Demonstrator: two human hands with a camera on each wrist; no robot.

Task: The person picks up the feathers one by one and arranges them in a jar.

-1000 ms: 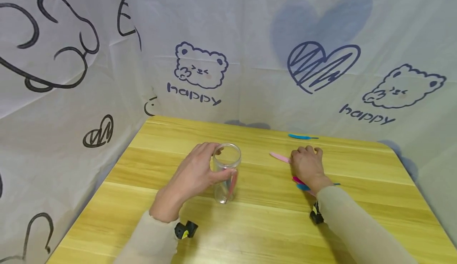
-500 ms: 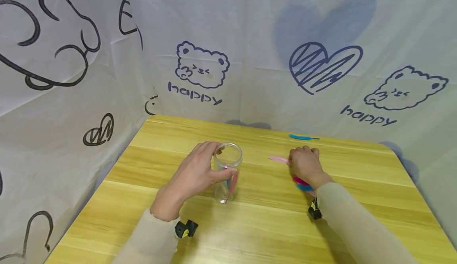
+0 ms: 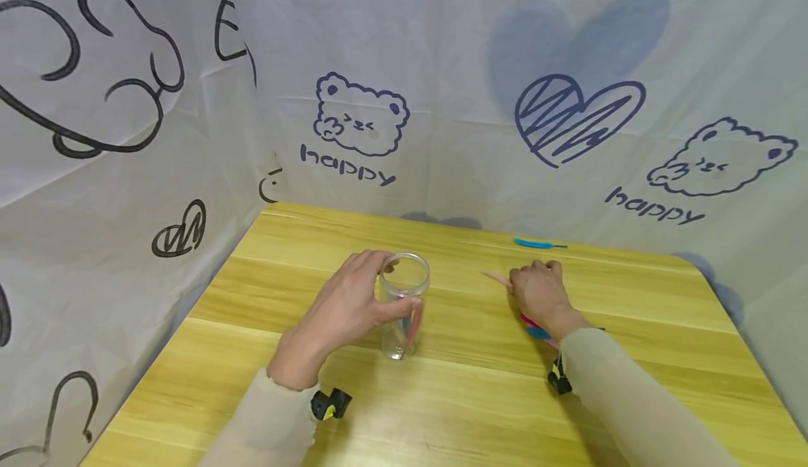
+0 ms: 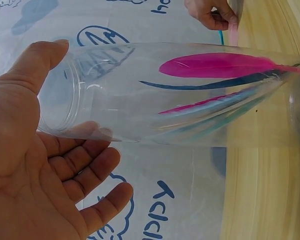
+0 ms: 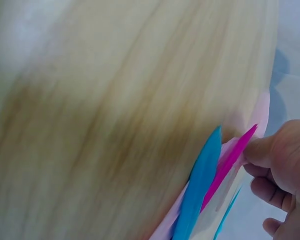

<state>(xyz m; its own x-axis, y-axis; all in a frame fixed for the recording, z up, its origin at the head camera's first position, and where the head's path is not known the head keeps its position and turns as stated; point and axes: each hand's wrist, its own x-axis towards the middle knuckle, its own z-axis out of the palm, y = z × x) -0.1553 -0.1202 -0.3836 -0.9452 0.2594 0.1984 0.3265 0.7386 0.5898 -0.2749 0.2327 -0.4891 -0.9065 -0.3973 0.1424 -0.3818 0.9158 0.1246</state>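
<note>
A tall clear cylindrical container (image 3: 393,344) stands upright on the table, steadied near its rim by my left hand (image 3: 341,306), the thumb on one side and fingers on the other. Inside it, in the left wrist view, lean a magenta feather (image 4: 215,66), a dark blue feather (image 4: 205,85) and several others. My right hand (image 3: 544,293) pinches a pale pink feather (image 3: 497,279) low over the table, its tip pointing left. By the right wrist lie a blue feather (image 5: 197,187), a magenta feather (image 5: 227,167) and pale pink ones, partly hidden by the hand in the head view.
Another blue feather (image 3: 535,244) lies near the back edge of the wooden table (image 3: 467,411). A white cloth (image 3: 454,172) with drawings hangs behind, and a second cloth wall (image 3: 126,200) stands along the left side.
My right hand has shifted slightly left, and the pink feather in its fingers has turned so it looks narrower. My left hand keeps its hold on the container.
</note>
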